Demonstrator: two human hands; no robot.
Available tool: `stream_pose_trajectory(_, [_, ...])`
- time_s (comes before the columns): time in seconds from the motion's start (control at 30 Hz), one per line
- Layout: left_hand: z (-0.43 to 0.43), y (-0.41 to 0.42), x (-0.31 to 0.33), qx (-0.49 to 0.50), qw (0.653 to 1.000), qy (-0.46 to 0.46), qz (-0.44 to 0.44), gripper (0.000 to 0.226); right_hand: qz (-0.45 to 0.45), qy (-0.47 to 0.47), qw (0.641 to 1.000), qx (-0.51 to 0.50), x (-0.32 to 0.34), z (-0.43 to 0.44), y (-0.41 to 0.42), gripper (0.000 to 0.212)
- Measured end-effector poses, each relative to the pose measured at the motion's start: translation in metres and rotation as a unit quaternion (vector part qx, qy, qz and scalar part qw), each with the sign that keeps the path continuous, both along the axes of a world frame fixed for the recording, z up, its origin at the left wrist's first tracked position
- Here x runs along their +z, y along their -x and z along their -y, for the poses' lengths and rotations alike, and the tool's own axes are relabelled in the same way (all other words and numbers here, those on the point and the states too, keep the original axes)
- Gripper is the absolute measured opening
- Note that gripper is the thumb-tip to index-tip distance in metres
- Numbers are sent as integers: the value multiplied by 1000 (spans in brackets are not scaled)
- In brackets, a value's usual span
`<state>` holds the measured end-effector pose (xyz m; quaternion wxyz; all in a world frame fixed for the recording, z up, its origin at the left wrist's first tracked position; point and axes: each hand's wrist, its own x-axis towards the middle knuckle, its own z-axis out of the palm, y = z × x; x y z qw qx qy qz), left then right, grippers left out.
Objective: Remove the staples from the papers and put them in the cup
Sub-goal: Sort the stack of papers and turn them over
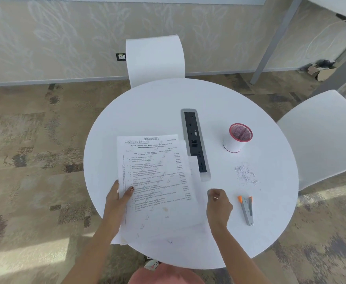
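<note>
Risk, dropping: whatever the right hand (217, 203) had pinched was tiny. The cup (237, 138) stood well apart, beyond the far right of the papers (157, 181), so a slack pinch on the way over would likely have lost it on the white table (147, 111).
Risk, scatter: a heap of loose staples (246, 175) lay on the bare table between the cup and the grey tool (247, 210), not in the cup. A passing wrist or sheet corner could have swept them about.
Risk, sliding stack: the papers overhung the near edge of the table and were fanned unevenly, held at one side only, so a tug might have pulled sheets loose.
Left hand (118, 196): gripped the left edge of the papers, thumb on top and fingers hidden beneath.
Right hand: fingers bunched into a tight pinch just beside the papers' right edge. A pale sliver showed at the tips, but it was too small to tell if it was a staple.
Cup: upright, to the right of the socket strip (195, 144). Its contents could not be made out.
</note>
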<state>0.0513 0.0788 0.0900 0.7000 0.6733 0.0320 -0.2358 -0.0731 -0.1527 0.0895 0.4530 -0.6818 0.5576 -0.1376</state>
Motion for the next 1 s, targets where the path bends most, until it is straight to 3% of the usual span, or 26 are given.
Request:
stream_pose_trajectory(0.2, [-21, 2, -1, 38, 999, 2, -9, 39, -172, 81, 979, 74, -34, -21, 2, 79])
stream_pose_trajectory(0.3, [-25, 3, 0, 46, 999, 2, -6, 37, -224, 115, 962, 107, -37, -30, -1, 78])
stream_pose_trajectory(0.4, [-26, 3, 0, 47, 999, 3, -9, 34, -243, 100, 960, 97, -41, -27, -6, 60])
stream_pose_trajectory(0.5, [-26, 3, -1, 45, 999, -1, -8, 34, -203, 76, 974, 68, -41, -19, -6, 31])
stream_pose_trajectory(0.6, [-25, 1, 0, 47, 999, 3, -11, 37, -87, 42, 995, 22, -26, -9, -1, 11])
stream_pose_trajectory(0.7, [-22, -3, -1, 45, 999, 7, -20, 41, 22, 12, 999, -23, -3, -2, 3, 11])
stream_pose_trajectory(0.83, [-12, -6, 1, 27, 999, 7, -16, 42, 70, 13, 997, -15, 15, 5, 6, 14])
stream_pose_trajectory(1.0, [6, -8, 7, 4, 1000, -9, 3, 32, 116, -59, 991, 27, 24, 7, 5, 15])
